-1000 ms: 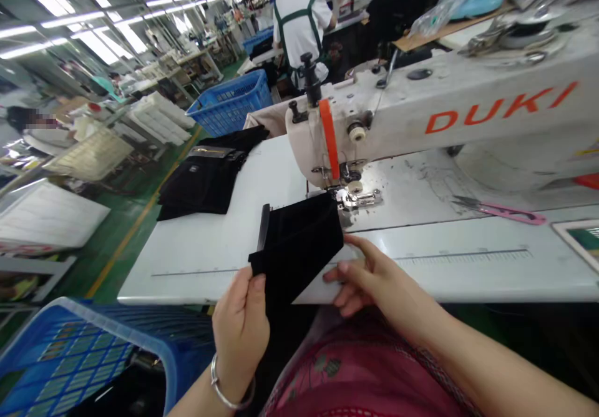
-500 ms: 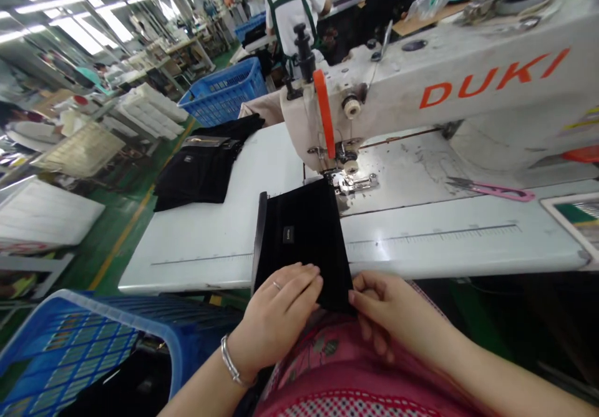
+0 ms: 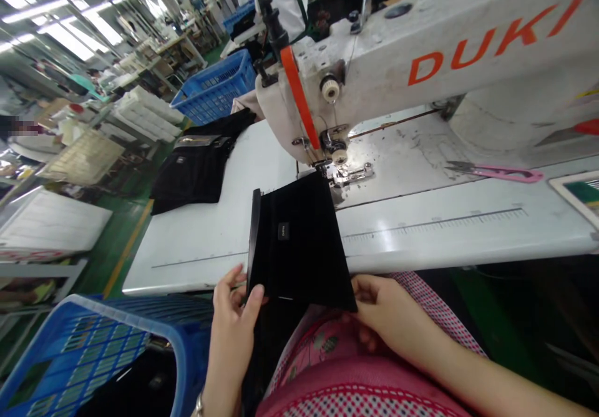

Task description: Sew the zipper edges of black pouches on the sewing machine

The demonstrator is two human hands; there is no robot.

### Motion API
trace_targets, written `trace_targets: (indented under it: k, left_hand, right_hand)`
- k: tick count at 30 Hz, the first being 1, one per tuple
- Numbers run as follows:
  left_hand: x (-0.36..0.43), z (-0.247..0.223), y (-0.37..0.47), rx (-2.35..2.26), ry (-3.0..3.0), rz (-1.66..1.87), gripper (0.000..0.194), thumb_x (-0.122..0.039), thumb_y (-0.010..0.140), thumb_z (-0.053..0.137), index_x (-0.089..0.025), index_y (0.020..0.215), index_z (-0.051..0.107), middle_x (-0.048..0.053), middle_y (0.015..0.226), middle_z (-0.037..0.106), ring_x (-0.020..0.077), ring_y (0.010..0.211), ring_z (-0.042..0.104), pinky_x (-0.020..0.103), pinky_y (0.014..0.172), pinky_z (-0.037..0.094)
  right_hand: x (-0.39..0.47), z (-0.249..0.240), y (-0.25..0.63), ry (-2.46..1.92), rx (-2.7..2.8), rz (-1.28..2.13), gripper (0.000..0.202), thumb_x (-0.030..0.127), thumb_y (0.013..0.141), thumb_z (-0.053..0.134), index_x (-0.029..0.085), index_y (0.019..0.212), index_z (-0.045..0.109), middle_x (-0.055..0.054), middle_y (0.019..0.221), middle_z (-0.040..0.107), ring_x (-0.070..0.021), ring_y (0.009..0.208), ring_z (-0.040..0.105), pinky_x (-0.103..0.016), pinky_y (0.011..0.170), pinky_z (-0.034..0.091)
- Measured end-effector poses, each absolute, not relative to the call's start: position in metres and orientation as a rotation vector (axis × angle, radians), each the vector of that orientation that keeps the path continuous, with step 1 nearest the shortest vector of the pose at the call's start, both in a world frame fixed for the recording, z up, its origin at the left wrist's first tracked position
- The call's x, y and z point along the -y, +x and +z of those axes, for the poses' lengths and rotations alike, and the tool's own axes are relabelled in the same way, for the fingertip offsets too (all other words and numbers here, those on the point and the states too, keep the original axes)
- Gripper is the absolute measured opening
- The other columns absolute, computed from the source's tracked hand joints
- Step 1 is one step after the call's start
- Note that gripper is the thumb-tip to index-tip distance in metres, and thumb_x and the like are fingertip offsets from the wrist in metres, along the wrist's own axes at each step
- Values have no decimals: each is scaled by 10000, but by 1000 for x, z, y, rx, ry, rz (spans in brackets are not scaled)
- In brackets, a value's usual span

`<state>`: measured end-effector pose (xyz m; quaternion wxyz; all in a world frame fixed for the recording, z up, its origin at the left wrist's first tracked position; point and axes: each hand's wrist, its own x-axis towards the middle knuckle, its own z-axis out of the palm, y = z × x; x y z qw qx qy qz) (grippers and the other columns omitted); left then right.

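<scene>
1. The black cloth (image 3: pixel 309 255) lies on the table (image 3: pixel 182 273), its far right corner at the needle end of the machine (image 3: pixel 388 73), its near edge reaching past the table's front.
2. The left hand (image 3: pixel 235 311) is partly open, thumb over the near left corner; I cannot tell whether it grips.
3. The right hand (image 3: pixel 386 308) is curled shut, pinching the near right corner.
4. The cloth bears 1 label (image 3: pixel 283 231).
5. Pink snips (image 3: pixel 503 172) lie to the right.
</scene>
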<state>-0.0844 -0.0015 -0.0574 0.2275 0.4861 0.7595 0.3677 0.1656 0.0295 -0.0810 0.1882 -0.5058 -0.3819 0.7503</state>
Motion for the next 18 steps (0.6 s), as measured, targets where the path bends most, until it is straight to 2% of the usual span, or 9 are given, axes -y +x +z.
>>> trace_targets:
  k: [2, 4, 6, 8, 11, 14, 16, 18]
  left_hand:
    - [-3, -65, -85, -1908, 1048, 1134, 553, -404, 811, 689, -234, 1288, 466, 78, 1143, 559, 194, 882, 614, 284, 622, 539]
    - [-6, -68, -86, -1824, 998, 1203, 540, -351, 784, 730, -222, 1249, 488, 61, 1081, 595, 164, 847, 602, 230, 597, 498]
    - [-5, -65, -87, -1867, 1097, 1184, 506, -335, 792, 724, -214, 1234, 510, 59, 1069, 609, 171, 893, 604, 259, 684, 514]
    - [-1, -59, -87, -2029, 1365, 1134, 539, -330, 790, 724, -214, 1270, 506, 83, 1168, 584, 219, 1030, 589, 361, 859, 510]
    - [7, -46, -76, -2086, 2135, 1034, 599, -249, 748, 767, -213, 1292, 520, 103, 1268, 548, 280, 1169, 521, 474, 1037, 388]
    - [4, -40, -49, -1555, 2773, 683, 504, -174, 795, 725, -229, 1272, 571, 73, 1230, 607, 252, 1121, 541, 429, 1022, 382]
    - [-4, -41, -32, -1263, 2893, 457, 432, -164, 860, 658, -219, 1281, 577, 60, 1229, 624, 228, 1085, 551, 397, 979, 402]
    - [-14, -43, -21, -1136, 2874, 405, 347, -163, 913, 589, -193, 1259, 592, 56, 1173, 651, 213, 1046, 550, 386, 935, 419]
  right_hand:
    - [-29, -81, 167, -1405, 1062, 2138, 233, 399, 826, 597, 190, 731, 552, 40, 510, 581, -91, 396, 518, -199, 403, 392]
    - [-27, -82, 169, -1391, 1039, 2157, 266, 429, 835, 583, 189, 725, 553, 25, 550, 615, -88, 395, 515, -207, 409, 398]
    - [-26, -83, 171, -1379, 1001, 2165, 288, 453, 830, 590, 189, 722, 552, 18, 572, 630, -86, 400, 516, -211, 417, 405]
    - [-23, -85, 173, -1352, 946, 2175, 305, 476, 807, 622, 189, 727, 553, 23, 559, 623, -90, 409, 522, -214, 427, 412]
    - [-20, -87, 175, -1279, 888, 2227, 333, 500, 765, 670, 184, 746, 566, 33, 514, 601, -99, 414, 530, -217, 438, 419]
    - [-17, -89, 177, -1222, 880, 2243, 352, 514, 752, 683, 182, 744, 566, 28, 500, 601, -106, 422, 538, -221, 445, 415]
    - [-16, -90, 177, -1218, 882, 2223, 366, 531, 762, 668, 185, 723, 556, 22, 507, 610, -107, 423, 541, -223, 444, 407]
    - [-15, -91, 177, -1223, 876, 2213, 371, 533, 772, 658, 186, 705, 546, 20, 506, 612, -106, 417, 539, -220, 439, 397]
